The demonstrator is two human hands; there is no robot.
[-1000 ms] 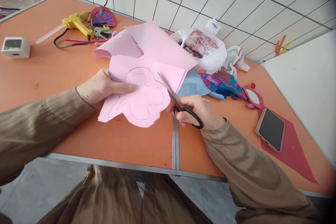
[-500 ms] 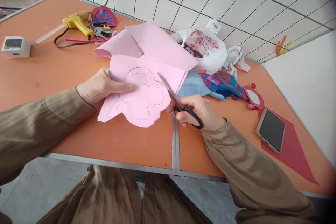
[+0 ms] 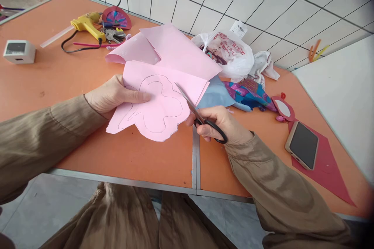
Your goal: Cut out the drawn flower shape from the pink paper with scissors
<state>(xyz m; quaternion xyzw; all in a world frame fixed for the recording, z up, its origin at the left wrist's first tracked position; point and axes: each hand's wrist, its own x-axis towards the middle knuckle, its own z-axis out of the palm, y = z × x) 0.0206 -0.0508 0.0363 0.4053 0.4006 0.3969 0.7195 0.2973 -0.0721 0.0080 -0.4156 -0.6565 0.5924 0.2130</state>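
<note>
My left hand (image 3: 112, 95) grips a pink sheet (image 3: 166, 114) by its left side, thumb on top and fingers hidden beneath. A flower-like outline is drawn on the sheet in dark line, and its lower right edge is cut to a rounded shape. In my right hand (image 3: 217, 122) is a pair of scissors (image 3: 214, 130) with black handles. Their blades point up and left at the right side of the outline, one blade lying over the sheet. Behind it lie more pink sheets (image 3: 181, 52) and a light blue sheet (image 3: 214, 93).
At the back left are a yellow glue gun (image 3: 89, 27), keys (image 3: 112, 35) and a white box-shaped device (image 3: 20, 51). A plastic bag (image 3: 233, 54) rests by the tiled wall. To the right, a phone (image 3: 302, 145) lies on a red sheet (image 3: 333, 175). The orange table (image 3: 152, 163) has a metal edge.
The lower left corner of the pink sheet has shifted slightly left. Both hands keep nearly the same place, and the scissors stay at the right side of the outline.
</note>
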